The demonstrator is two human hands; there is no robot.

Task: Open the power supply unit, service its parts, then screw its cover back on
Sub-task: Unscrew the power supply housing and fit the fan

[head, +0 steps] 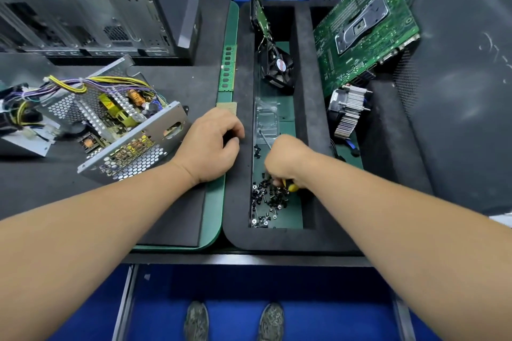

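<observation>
The power supply unit (116, 124) lies with its cover off on the dark foam mat at the left of the worktop (243, 259), tilted so its perforated metal walls face the camera; its circuit board, copper coils and yellow transformers are exposed, and a bundle of yellow and purple wires (83, 83) runs out of it to the left. The left hand (212, 144) rests on the mat just beside the unit's near corner, fingers loosely curled under and holding nothing that shows. The right hand (288, 159) reaches into the long middle compartment of the foam tray (241, 119), its fingers wrapped around a screwdriver (291, 185) whose yellow handle end peeks out below the fist and whose metal shaft sticks out above it. Directly under this hand lies a pile of small black screws (267, 199). Farther back in the same compartment sits a black fan (278, 68), and in the right compartment a green motherboard (365, 28) leans above a finned heatsink (349, 109).
</observation>
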